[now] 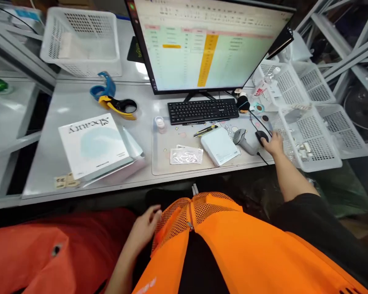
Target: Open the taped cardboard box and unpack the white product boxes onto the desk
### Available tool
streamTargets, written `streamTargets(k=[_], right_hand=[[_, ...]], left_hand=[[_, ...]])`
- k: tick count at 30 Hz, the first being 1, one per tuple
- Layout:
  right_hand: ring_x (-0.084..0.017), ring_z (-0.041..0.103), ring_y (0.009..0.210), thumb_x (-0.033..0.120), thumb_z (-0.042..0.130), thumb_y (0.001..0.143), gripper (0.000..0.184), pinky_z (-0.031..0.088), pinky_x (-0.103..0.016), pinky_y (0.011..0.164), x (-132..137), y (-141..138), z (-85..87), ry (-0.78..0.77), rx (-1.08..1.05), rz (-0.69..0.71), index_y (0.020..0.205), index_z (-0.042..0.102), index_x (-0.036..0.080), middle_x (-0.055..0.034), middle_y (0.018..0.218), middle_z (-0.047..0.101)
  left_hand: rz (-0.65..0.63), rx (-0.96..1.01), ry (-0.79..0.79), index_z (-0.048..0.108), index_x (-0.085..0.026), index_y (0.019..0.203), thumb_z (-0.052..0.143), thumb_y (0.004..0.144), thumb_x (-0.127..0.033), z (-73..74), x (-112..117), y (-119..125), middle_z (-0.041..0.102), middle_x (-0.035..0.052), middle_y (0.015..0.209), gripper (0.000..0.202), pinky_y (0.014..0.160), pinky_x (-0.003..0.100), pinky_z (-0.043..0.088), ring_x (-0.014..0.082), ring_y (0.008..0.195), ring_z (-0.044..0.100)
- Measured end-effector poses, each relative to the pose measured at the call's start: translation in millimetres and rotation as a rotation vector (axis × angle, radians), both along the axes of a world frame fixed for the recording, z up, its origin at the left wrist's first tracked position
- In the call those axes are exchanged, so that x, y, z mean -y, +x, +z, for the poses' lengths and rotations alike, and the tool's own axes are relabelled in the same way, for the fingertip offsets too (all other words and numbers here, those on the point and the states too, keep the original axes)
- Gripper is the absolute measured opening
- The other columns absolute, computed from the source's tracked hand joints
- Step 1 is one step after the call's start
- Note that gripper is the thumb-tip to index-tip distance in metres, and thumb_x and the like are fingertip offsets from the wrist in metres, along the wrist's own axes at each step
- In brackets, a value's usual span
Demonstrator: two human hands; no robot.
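Observation:
At the right end of the desk my right hand rests on a black computer mouse, fingers around its near side. My left hand hangs below the desk edge beside my orange vest. Its fingers are loosely bent and a little apart, with nothing visible in them. Left of the mouse lies a grey barcode scanner. Beyond that are a pale blue-white box, a silvery flat packet and a yellow-black utility knife. The black keyboard sits under the monitor, which displays a spreadsheet.
White plastic baskets line the right side, and another basket stands back left. A tape dispenser and a white printed box occupy the desk's left part. Red fabric fills the lower left. A small bottle stands near the keyboard.

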State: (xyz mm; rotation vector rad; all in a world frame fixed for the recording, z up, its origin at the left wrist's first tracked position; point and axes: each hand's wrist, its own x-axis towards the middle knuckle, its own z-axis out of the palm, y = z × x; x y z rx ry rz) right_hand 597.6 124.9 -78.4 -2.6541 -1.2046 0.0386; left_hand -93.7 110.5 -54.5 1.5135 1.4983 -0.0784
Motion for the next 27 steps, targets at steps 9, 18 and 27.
streamTargets(k=[9, 18, 27], right_hand=[[-0.038, 0.043, 0.149, 0.059, 0.057, 0.094, 0.078, 0.035, -0.054, 0.126, -2.2, 70.1, -72.1, 0.22, 0.289, 0.255, 0.155, 0.053, 0.01, -0.0257, 0.159, 0.047], [-0.036, 0.064, 0.124, 0.052, 0.053, 0.097, 0.063, 0.057, -0.054, 0.104, -20.6, 89.7, -135.1, 0.358, 0.231, 0.384, 0.149, 0.061, 0.019, -0.0179, 0.148, 0.059], [-0.034, 0.067, 0.119, 0.043, 0.049, 0.101, 0.052, 0.057, -0.05, 0.103, -18.5, 76.8, -134.2, 0.369, 0.23, 0.318, 0.143, 0.067, 0.018, -0.0164, 0.145, 0.063]], left_hand=[[0.039, 0.591, 0.634, 0.078, -0.021, 0.112, 0.059, 0.1, -0.052, -98.8, -61.4, 144.0, 0.079, 0.0033, 0.086, 0.039, 0.077, 0.028, 0.062, 0.0195, 0.081, 0.078], [0.027, 0.593, 1.029, 0.079, -0.024, 0.104, 0.059, 0.105, -0.038, -105.9, -15.8, 185.2, 0.077, -0.0017, 0.079, 0.025, 0.072, 0.021, 0.059, 0.0136, 0.072, 0.075], [-0.092, 0.491, 1.076, 0.064, -0.028, 0.141, 0.07, 0.098, -0.043, -81.0, -33.8, 256.3, 0.065, 0.0108, 0.143, 0.046, 0.108, 0.046, 0.058, 0.0281, 0.13, 0.065]])
